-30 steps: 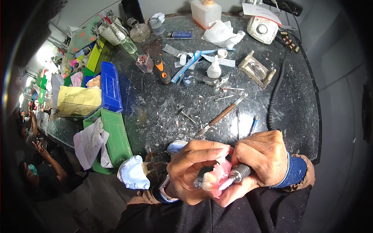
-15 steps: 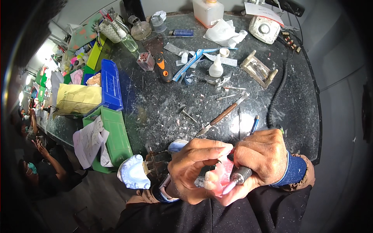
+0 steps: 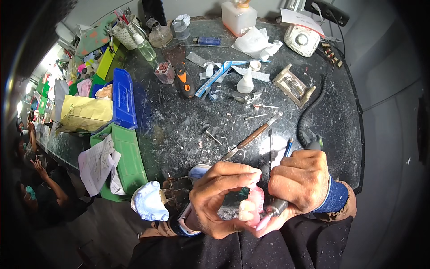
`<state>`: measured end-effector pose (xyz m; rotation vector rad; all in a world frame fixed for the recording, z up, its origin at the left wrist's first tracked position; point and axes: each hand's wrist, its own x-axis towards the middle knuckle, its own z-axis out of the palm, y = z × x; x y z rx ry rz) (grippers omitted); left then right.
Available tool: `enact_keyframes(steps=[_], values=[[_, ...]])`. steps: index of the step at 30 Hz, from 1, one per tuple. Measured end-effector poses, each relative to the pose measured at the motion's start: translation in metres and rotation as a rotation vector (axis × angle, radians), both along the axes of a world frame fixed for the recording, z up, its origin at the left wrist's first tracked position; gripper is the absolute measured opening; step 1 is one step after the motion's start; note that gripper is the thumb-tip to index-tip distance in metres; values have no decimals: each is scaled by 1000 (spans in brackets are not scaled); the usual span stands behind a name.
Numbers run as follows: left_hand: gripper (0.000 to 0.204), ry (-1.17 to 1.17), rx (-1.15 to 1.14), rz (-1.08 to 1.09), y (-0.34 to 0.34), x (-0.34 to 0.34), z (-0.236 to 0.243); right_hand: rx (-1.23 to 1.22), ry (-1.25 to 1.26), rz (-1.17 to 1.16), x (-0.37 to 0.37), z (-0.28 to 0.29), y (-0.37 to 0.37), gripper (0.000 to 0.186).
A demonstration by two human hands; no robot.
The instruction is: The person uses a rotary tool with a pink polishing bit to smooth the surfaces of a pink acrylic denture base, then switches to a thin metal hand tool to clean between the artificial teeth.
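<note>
- Head view, near centre: my left hand [image 3: 210, 197], fingers and thumb curved apart into a ring, pinching the pink denture piece [image 3: 256, 204] at its far and near ends.
- The denture piece: upright between my two hands, above my lap, its pale teeth toward the left.
- My right hand [image 3: 299, 181]: fingers curled around a dark rotary handpiece [image 3: 279, 206], gripping it firmly. Its pale pointed tip [image 3: 263, 223] lies at the near end of the denture piece; I cannot tell whether they touch.
- Left of my left hand: one blue dental cast [image 3: 151, 202] on a metal articulator [image 3: 175, 190]; a second blue cast [image 3: 199, 171] partly behind the hand.
- Farther left: green bin [image 3: 129, 157] with papers [image 3: 96, 163]; beyond it, blue bin [image 3: 124, 98] with a yellow envelope [image 3: 85, 114].
- Middle of the dusty dark worktop [image 3: 179, 130]: brown-handled knife [image 3: 251, 137], lying diagonally; blue pen [image 3: 289, 147] to its right, near my right hand.
- Far middle: black-and-orange tool [image 3: 183, 80], clear box of pink pieces [image 3: 165, 73], white dropper bottle [image 3: 245, 83], blue lighter [image 3: 208, 41].
- Far right: rack of slim tools [image 3: 293, 86], white dial unit [image 3: 302, 40], black coiled cord [image 3: 315, 103] running nearer.
</note>
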<state>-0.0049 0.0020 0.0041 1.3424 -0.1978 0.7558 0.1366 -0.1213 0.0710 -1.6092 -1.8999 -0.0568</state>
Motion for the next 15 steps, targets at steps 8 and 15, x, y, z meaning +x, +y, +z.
enact_keyframes(steps=[8,15], values=[[59,9,93,91,3,-1,3,42,-73,-51,1,4,0,61],[71,48,473,258,16,-5,6,-70,-253,-213,4,16,-2,63]])
